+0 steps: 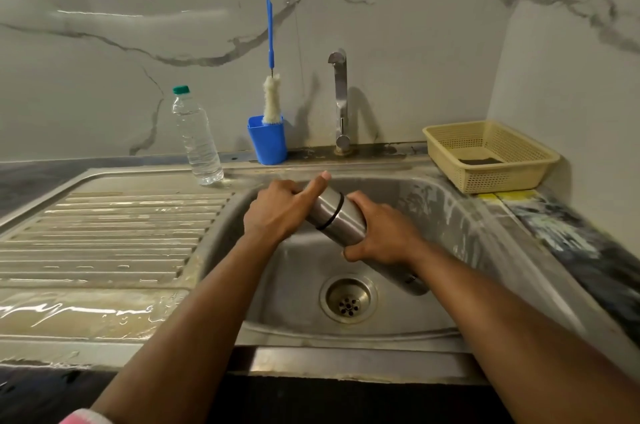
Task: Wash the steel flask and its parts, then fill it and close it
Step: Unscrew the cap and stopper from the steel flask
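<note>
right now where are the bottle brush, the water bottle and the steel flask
bottle brush [271,101]: head view, on its white bristle head
water bottle [198,139]: head view, middle of the clear body
steel flask [337,221]: head view, bare steel between the hands

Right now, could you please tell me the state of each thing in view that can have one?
Cylindrical steel flask: closed, tilted over the sink, gripped at both ends.
Left hand: grips the flask's cap end.
Right hand: grips the flask's body.
Clear plastic water bottle: upright, green cap on.
Chrome tap: no water running.
Blue-handled bottle brush: standing in blue cup.
Steel sink: wet, drain open.
</note>
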